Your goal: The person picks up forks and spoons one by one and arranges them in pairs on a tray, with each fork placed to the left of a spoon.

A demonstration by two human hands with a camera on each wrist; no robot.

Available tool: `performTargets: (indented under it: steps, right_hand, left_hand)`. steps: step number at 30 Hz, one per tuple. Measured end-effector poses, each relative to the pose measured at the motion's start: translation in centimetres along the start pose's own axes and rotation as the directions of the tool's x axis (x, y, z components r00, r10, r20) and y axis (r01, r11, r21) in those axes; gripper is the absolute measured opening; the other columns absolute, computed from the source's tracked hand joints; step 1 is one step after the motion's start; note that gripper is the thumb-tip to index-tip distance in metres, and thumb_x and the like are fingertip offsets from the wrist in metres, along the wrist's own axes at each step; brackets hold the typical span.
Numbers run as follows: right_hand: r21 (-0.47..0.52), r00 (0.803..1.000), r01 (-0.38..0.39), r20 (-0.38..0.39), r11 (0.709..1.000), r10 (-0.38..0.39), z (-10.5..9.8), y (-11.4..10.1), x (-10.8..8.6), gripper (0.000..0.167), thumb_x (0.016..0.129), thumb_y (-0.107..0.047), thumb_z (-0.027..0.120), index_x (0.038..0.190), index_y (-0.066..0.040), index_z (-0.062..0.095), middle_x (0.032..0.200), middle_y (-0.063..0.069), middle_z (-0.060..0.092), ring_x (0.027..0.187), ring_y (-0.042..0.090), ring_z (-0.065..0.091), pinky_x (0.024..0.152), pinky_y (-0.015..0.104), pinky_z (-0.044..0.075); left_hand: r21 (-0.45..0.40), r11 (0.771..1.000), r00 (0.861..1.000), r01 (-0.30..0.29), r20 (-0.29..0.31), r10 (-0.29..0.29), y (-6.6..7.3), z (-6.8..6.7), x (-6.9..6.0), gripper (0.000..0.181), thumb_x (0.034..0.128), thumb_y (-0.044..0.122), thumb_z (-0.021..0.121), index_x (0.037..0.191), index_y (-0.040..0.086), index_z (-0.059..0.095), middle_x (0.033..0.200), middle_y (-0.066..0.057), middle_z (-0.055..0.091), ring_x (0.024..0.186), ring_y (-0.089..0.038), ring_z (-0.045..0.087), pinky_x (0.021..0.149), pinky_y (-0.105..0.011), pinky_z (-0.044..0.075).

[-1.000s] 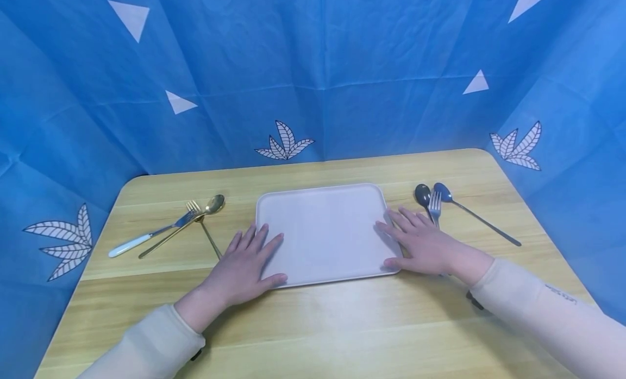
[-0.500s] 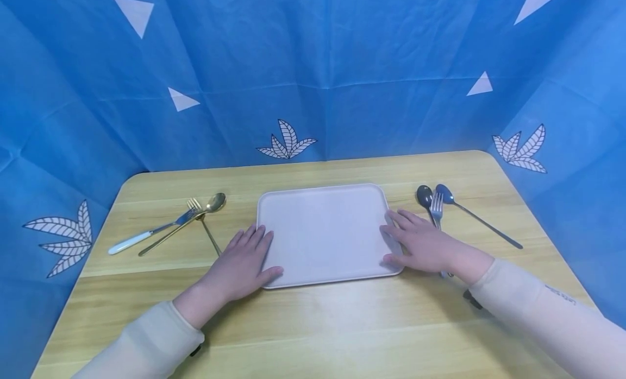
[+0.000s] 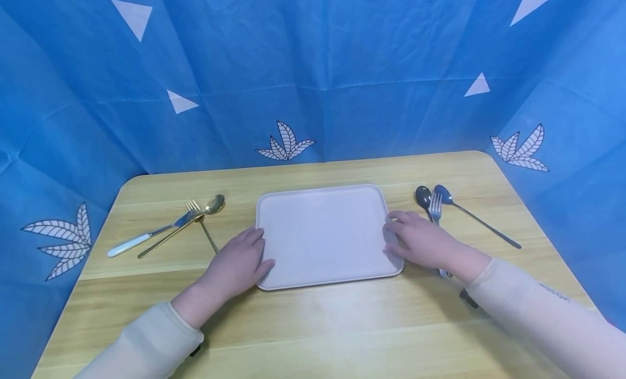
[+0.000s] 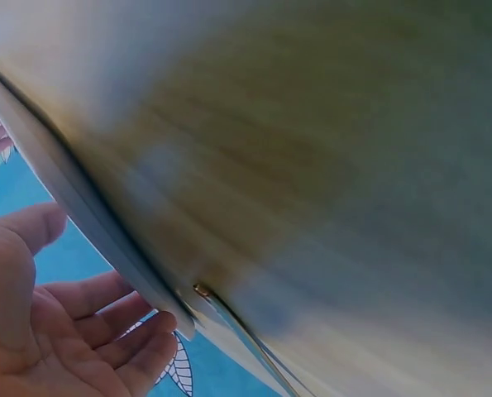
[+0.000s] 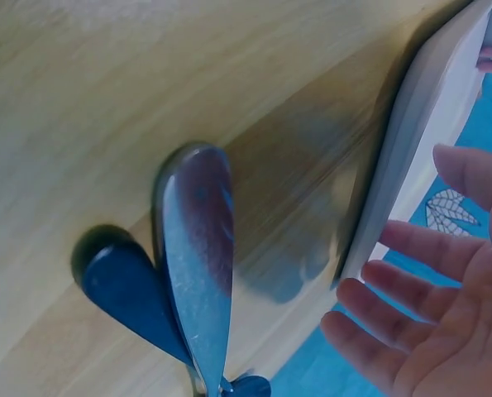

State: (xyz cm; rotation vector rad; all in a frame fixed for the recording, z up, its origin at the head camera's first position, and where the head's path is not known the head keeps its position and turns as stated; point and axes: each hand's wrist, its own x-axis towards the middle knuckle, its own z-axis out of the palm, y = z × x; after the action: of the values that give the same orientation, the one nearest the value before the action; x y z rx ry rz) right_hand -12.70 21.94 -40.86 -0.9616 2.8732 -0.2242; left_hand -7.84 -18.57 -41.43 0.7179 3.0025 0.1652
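Observation:
A pale rectangular tray (image 3: 325,235) lies flat on the wooden table. At its left edge is the left hand (image 3: 239,265), fingertips and thumb over the rim, palm down. The right hand (image 3: 423,240) has its fingers at the tray's right rim. In the left wrist view, the left hand (image 4: 80,322) has loosely bent fingers beside the tray's side wall (image 4: 88,215), fingertips touching it. The right wrist view has the right hand (image 5: 444,289) with spread, slightly bent fingers near the tray's wall (image 5: 394,157). Neither hand is curled tightly round the rim.
Left of the tray lie a white-handled knife (image 3: 129,245), a golden spoon (image 3: 214,204) and a golden fork (image 3: 193,206). To the right are a dark spoon (image 3: 423,195), a silver fork (image 3: 435,205) and a blue-black spoon (image 3: 443,194). Blue patterned cloth (image 3: 323,69) surrounds the table.
Both hands have drawn outward a little from the tray's surface toward its side edges, with their fingers more bent. The tray and cutlery have stayed in place.

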Motion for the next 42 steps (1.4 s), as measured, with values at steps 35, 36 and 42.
performTargets:
  steps: [35,36,42]
  right_hand:
    - [0.244,0.963,-0.250,-0.037,0.937,0.267,0.2,-0.8,1.5,0.018,0.079,-0.003,0.073,0.077,-0.010,0.056,0.076,0.004,0.055,0.069,0.021,0.052,0.061,0.035,0.046]
    - [0.248,0.962,-0.255,-0.033,0.935,0.272,0.2,-0.8,1.5,0.018,0.079,-0.003,0.073,0.077,-0.010,0.056,0.076,0.005,0.055,0.069,0.021,0.052,0.061,0.035,0.045]
    - [0.265,0.957,-0.279,-0.007,0.923,0.291,0.0,-1.0,1.5,0.019,0.079,-0.002,0.072,0.076,-0.010,0.055,0.076,0.005,0.054,0.069,0.021,0.052,0.060,0.034,0.044]
  left_hand:
    - [-0.271,0.923,0.957,0.273,-0.024,-0.291,0.4,-1.0,0.7,0.033,0.0849,0.001,0.070,0.114,-0.013,0.064,0.100,-0.022,0.065,0.093,-0.035,0.065,0.082,-0.050,0.053]
    - [-0.271,0.921,0.956,0.278,-0.017,-0.294,0.4,-1.1,0.8,0.031,0.0852,0.001,0.070,0.113,-0.012,0.064,0.097,-0.021,0.065,0.090,-0.034,0.064,0.080,-0.050,0.052]
    - [-0.275,0.916,0.954,0.291,0.011,-0.300,0.2,-1.0,1.0,0.011,0.0861,0.003,0.069,0.094,-0.002,0.064,0.077,-0.008,0.056,0.076,-0.027,0.057,0.071,-0.047,0.049]
